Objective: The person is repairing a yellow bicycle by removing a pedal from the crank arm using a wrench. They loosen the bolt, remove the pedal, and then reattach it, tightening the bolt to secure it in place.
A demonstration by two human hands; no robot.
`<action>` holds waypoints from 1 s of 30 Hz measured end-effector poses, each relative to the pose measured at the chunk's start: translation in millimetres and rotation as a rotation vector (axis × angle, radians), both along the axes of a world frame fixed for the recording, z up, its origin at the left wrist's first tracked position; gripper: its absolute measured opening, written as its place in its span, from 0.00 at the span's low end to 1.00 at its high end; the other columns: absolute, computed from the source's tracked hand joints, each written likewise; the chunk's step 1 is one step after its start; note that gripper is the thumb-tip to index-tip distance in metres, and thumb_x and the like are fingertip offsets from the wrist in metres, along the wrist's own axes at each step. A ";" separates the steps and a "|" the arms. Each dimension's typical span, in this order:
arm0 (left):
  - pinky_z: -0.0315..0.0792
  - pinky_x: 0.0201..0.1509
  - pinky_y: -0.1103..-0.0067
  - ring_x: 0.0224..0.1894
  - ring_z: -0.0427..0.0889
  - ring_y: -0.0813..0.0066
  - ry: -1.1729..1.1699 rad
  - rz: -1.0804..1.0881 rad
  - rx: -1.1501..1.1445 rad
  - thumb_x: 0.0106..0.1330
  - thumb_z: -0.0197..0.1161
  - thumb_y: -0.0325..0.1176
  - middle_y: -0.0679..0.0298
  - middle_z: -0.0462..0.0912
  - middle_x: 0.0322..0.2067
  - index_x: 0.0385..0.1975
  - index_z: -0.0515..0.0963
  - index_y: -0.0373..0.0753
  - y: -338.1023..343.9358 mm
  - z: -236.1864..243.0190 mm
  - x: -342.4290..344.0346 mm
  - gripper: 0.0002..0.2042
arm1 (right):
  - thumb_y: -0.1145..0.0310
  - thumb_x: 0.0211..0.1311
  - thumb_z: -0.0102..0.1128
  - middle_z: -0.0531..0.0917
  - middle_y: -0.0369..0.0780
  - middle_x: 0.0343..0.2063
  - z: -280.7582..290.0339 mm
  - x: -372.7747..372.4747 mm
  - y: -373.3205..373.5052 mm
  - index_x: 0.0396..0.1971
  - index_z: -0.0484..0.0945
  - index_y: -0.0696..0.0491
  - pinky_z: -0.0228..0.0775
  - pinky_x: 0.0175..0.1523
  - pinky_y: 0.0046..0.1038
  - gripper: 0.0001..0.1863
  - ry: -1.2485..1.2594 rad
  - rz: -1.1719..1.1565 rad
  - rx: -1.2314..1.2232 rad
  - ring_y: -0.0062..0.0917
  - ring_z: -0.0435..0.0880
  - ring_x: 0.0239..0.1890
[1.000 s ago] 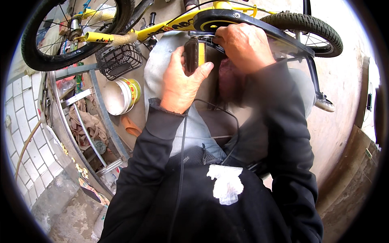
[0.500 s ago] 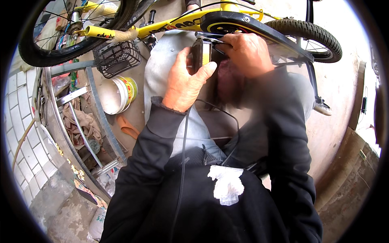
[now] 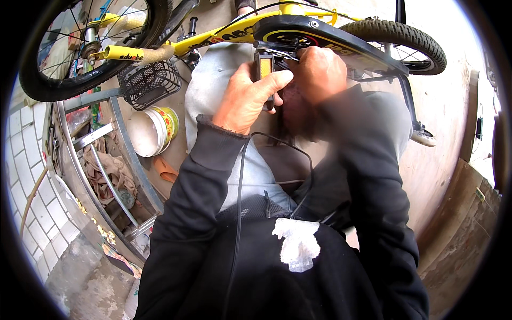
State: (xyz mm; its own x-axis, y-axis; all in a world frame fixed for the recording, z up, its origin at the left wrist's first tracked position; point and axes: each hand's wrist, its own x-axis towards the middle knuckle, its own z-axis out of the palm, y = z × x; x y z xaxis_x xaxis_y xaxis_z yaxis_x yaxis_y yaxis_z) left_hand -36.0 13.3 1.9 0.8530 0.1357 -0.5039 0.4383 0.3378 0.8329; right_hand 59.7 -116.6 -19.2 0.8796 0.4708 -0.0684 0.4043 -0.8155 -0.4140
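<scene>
A yellow bicycle (image 3: pixel 232 33) lies on its side across the far part of the view, with its dark chain guard (image 3: pixel 341 44) above my hands. My left hand (image 3: pixel 242 101) is closed around a black pedal with a yellow reflector (image 3: pixel 265 68), thumb laid across its near side. At the pedal's far end, by the crank, shows a slim silver metal piece that looks like a wrench (image 3: pixel 284 55). My right hand (image 3: pixel 321 74) is closed on its right end. The fingers hide most of it. Blur covers my right wrist.
A front wheel (image 3: pixel 162 32) rises at the far left and a knobbly rear wheel (image 3: pixel 410 40) at the far right. Left of my legs are a black basket (image 3: pixel 149 85), a white bucket (image 3: pixel 149 133), an orange object (image 3: pixel 165 169) and a metal frame (image 3: pixel 125 144). A cable (image 3: pixel 240 186) hangs before me.
The pedal in my left hand has turned, its yellow reflector showing more squarely. My right hand has shifted slightly left and nearer. The whole scene has slid a little left in view.
</scene>
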 end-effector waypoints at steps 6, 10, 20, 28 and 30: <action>0.72 0.25 0.82 0.26 0.77 0.77 -0.026 0.011 -0.090 0.58 0.65 0.39 0.60 0.76 0.30 0.41 0.69 0.34 -0.1 -0.9 -0.7 0.18 | 0.58 0.48 0.64 0.80 0.46 0.19 -4.9 -0.4 0.6 0.23 0.83 0.53 0.73 0.34 0.37 0.13 0.000 0.000 -0.003 0.40 0.81 0.25; 0.72 0.25 0.82 0.26 0.78 0.77 -0.052 -0.011 -0.113 0.58 0.64 0.38 0.60 0.76 0.29 0.40 0.70 0.34 -0.3 -3.4 -0.2 0.17 | 0.58 0.49 0.63 0.80 0.46 0.18 -2.6 -1.6 -1.2 0.22 0.82 0.53 0.73 0.34 0.38 0.12 -0.004 -0.032 -0.003 0.40 0.81 0.25; 0.71 0.25 0.82 0.25 0.76 0.78 -0.055 -0.030 -0.139 0.57 0.62 0.37 0.64 0.76 0.27 0.36 0.72 0.34 -2.3 -1.7 2.1 0.13 | 0.58 0.49 0.61 0.81 0.45 0.21 -2.3 -5.7 2.3 0.23 0.83 0.50 0.74 0.37 0.36 0.11 0.040 -0.133 -0.007 0.39 0.82 0.29; 0.74 0.26 0.80 0.26 0.79 0.76 -0.069 -0.016 -0.147 0.58 0.63 0.37 0.62 0.78 0.28 0.39 0.72 0.35 2.5 -9.5 0.8 0.15 | 0.64 0.49 0.56 0.81 0.47 0.19 -14.2 -7.0 2.5 0.18 0.81 0.50 0.75 0.30 0.36 0.09 -0.117 -0.056 0.010 0.40 0.82 0.23; 0.74 0.26 0.80 0.26 0.79 0.77 -0.089 -0.014 -0.236 0.58 0.63 0.37 0.63 0.77 0.28 0.39 0.71 0.35 3.6 -12.7 -0.3 0.15 | 0.66 0.48 0.56 0.81 0.48 0.19 -29.3 -6.2 4.9 0.16 0.81 0.50 0.75 0.28 0.36 0.08 -0.202 -0.102 0.094 0.39 0.82 0.21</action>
State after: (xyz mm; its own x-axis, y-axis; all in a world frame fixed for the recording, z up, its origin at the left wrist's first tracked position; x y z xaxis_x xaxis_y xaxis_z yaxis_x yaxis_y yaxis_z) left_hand -36.3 16.9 -10.8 0.8964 0.0105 -0.4432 0.3731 0.5221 0.7669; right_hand 53.4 -111.7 -48.5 0.9142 0.3751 0.1534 0.4043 -0.8179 -0.4095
